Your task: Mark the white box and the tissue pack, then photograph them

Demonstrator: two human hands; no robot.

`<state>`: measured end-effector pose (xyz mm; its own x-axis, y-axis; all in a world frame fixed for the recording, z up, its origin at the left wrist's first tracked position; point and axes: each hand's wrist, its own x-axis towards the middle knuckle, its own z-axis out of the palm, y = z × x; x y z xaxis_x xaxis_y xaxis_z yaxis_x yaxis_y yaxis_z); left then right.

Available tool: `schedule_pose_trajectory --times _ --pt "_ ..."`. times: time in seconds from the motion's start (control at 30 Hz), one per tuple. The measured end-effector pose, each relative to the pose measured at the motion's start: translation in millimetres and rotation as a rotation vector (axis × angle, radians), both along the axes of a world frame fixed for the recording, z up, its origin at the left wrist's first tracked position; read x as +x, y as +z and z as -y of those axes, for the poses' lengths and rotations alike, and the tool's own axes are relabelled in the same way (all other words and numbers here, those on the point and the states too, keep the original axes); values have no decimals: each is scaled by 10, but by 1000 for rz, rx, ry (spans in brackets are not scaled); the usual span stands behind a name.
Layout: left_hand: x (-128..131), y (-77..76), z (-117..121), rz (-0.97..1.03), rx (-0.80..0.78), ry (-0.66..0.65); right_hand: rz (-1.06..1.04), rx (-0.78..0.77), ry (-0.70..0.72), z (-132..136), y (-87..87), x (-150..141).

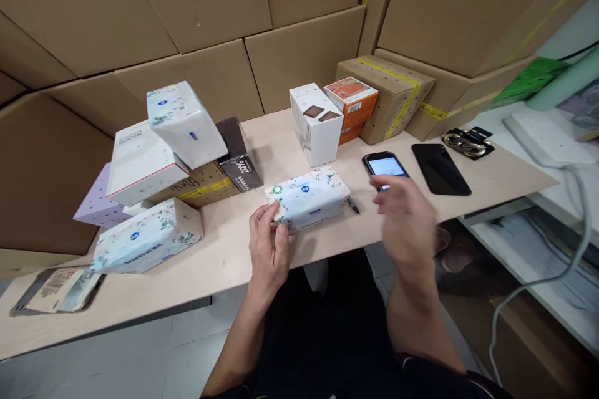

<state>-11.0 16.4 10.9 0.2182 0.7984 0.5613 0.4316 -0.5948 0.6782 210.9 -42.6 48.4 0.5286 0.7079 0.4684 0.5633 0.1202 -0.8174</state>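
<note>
A soft pack of tissues (309, 194) in white floral wrapping lies on the wooden table in front of me. My left hand (268, 252) grips its near left corner, with the thumb against the front side and the fingers around the end. My right hand (406, 218) is raised to the right of the pack, smeared by motion, so its fingers cannot be made out clearly. Just beyond it lies a rugged phone (384, 164) with a lit screen, partly hidden by the fingers. A dark pen (353, 204) pokes out from the pack's right end.
Leftward stand stacked boxes, including a power bank box (143, 159), with more tissue packs (145, 237). A white box (316, 124) and an orange box (353, 106) stand behind. A black phone (440, 168) and metal clips (465, 144) lie right. Large cartons (304, 43) wall the back.
</note>
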Motion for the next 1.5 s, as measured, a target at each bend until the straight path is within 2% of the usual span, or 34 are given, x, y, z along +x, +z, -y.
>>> schedule_pose_trajectory --times 0.1,0.17,0.33,0.5,0.67,0.77,0.87,0.97,1.13,1.37,1.5 --pt "-21 -13 -7 -4 7 1 95 -165 84 -130 -60 -79" --pt "-44 -27 -8 6 28 9 106 -218 146 -199 -89 -180" --pt "-52 -67 -5 186 69 60 -33 -63 289 -256 -152 -338" --pt "11 -65 -13 479 -28 48 -163 -136 276 -237 -297 -298" --pt "2 -56 -7 403 -142 91 -213 -131 288 -206 -371 -280" --pt "-18 -48 -6 321 -276 79 -189 -153 286 -207 -368 -291" --pt "-28 -20 -11 233 -332 56 -175 -186 267 -213 -359 -297" --pt "-22 18 -7 221 -316 39 -179 -183 281 -207 -345 -295" --pt "16 29 10 355 -211 -19 -224 -101 378 -197 -354 -286" --pt "24 -52 18 475 -87 -25 -252 20 365 -216 -514 -261" --pt "9 -58 25 502 -77 -9 -272 31 348 -219 -563 -258"
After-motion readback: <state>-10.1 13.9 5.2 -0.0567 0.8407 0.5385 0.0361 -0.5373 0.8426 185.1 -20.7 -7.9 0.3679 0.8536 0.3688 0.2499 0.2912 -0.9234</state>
